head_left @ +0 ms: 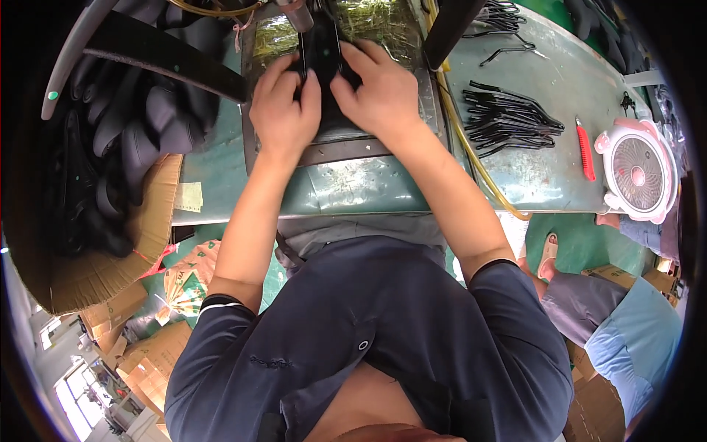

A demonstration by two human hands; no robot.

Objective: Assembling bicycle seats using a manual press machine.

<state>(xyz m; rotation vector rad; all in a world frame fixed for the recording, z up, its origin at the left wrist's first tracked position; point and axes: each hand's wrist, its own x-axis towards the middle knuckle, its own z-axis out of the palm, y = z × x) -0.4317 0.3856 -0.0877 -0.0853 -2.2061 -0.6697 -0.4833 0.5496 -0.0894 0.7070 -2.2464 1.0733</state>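
Gripping black part [322,59] atop metal plate [342,152] with left hand [286,110], right hand [384,92]; likely mid-work, leaving loose rods [508,121] right of plate.

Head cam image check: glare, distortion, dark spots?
Head view: strong fisheye, with black corners and the green table's right-hand far edge curving; glare patches on that table in front of the hands; window at lower left blown out; black piece between left hand and right hand too dark for much detail; black saddles at left partly lost in shadow.
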